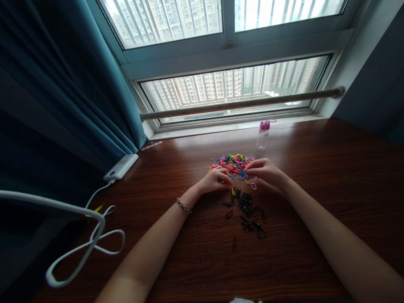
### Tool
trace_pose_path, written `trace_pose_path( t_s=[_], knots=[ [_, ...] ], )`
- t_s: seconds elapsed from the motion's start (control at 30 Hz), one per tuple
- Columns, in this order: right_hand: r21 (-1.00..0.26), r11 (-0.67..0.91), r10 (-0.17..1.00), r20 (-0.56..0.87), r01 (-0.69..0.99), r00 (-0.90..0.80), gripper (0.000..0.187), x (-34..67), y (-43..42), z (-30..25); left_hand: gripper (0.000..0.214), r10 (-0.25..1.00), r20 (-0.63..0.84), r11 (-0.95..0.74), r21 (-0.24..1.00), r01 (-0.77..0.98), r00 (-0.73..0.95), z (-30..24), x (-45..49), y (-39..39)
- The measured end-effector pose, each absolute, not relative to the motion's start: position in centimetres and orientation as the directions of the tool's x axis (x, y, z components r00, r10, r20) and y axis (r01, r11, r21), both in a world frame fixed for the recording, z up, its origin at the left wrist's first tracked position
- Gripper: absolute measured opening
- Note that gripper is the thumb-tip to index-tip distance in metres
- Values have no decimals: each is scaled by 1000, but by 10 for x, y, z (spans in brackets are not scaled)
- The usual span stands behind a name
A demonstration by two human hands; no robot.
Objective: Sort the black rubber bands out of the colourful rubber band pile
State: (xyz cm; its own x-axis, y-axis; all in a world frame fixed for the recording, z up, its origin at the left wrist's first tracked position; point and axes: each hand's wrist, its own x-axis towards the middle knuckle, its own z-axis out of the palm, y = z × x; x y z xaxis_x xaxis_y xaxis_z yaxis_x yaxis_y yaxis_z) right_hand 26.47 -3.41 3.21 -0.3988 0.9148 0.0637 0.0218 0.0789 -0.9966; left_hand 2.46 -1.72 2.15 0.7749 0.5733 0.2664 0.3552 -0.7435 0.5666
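Note:
A heap of small colourful hair ties (pixel 235 162), mostly pink, red, yellow and blue, lies on the wooden table. Nearer to me is a loose group of black hair ties (pixel 245 203), with a few lying singly. My left hand (pixel 217 180) rests at the near left edge of the colourful heap, fingers curled together; a yellow hair tie (pixel 233 191) shows right by its fingertips. At the heap's right side, my right hand (pixel 264 170) has thumb and fingers pinched among blue ties. What either pinch holds is too small to tell. A pale pink hair tie (pixel 253 186) lies just below the right hand.
A clear bottle with a pink lid (pixel 262 135) stands behind the heap, close to the window sill. To the left, a white power strip (pixel 121 167) and its looping white cable (pixel 94 235) lie by the blue curtain (pixel 104 84). A rail (pixel 243 103) crosses the window.

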Motion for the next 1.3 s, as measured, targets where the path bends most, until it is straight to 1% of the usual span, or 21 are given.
trace_pose_path(
  t_s=[0.03,0.07,0.1,0.13,0.17,0.3,0.4,0.5,0.6,0.67,0.73,0.8,0.9,1.0,1.13,1.17,1.2,1.23,1.3],
  knots=[
    [-998,23,829,-11,53,-560,24,265,-38,37,19,560,262,-754,555,353,786,20,25,-16],
    [-995,-22,730,-83,98,-679,25,265,-41,41,18,547,263,-765,542,347,794,20,25,-16],
    [-989,-51,648,-139,139,-749,27,264,-44,43,18,536,268,-775,531,341,801,19,26,-16],
    [-984,-64,606,-170,164,-777,30,262,-47,44,17,527,272,-783,523,336,806,19,27,-16],
    [-982,-65,600,-181,178,-779,32,261,-48,44,16,520,275,-789,518,331,809,19,27,-16],
    [-976,9,667,-157,219,-728,37,255,-44,33,15,516,286,-792,519,322,808,20,28,-18],
    [-965,15,647,-192,263,-738,37,255,-40,26,14,540,287,-776,535,334,792,23,26,-18],
    [-957,-17,586,-243,288,-773,37,256,-41,28,14,604,289,-738,555,384,743,25,21,-16],
    [-952,-61,502,-290,301,-815,36,255,-45,34,11,667,341,-711,559,428,662,23,16,-12],
    [-942,-99,421,-332,321,-844,36,254,-49,38,9,722,395,-683,540,492,568,20,14,-9],
    [-929,-128,326,-370,346,-870,35,251,-52,41,9,782,442,-622,508,596,440,15,11,-6],
    [-927,-140,286,-375,349,-882,34,249,-55,43,10,818,467,-551,464,694,337,10,10,-3],
    [-944,-129,344,-329,302,-880,29,245,-57,43,14,833,485,-477,383,791,267,7,10,-3],
    [-960,-115,399,-281,256,-873,27,242,-58,42,20,828,510,-432,316,845,232,8,11,-6],
    [-970,-93,456,-241,223,-857,30,240,-57,40,17,812,542,-424,294,857,216,10,14,-9],
    [-975,-80,493,-220,208,-842,31,239,-56,39,19,809,540,-438,293,850,231,10,15,-9],
    [-981,-63,554,-188,184,-811,32,240,-55,38,24,809,530,-456,293,841,254,9,16,-9],
    [-988,-45,640,-142,148,-755,33,241,-53,37,28,813,509,-471,294,832,281,7,16,-8],
    [-998,10,827,-27,62,-561,35,245,-49,35,36,833,445,-485,304,820,328,3,17,-6]
  ],
)
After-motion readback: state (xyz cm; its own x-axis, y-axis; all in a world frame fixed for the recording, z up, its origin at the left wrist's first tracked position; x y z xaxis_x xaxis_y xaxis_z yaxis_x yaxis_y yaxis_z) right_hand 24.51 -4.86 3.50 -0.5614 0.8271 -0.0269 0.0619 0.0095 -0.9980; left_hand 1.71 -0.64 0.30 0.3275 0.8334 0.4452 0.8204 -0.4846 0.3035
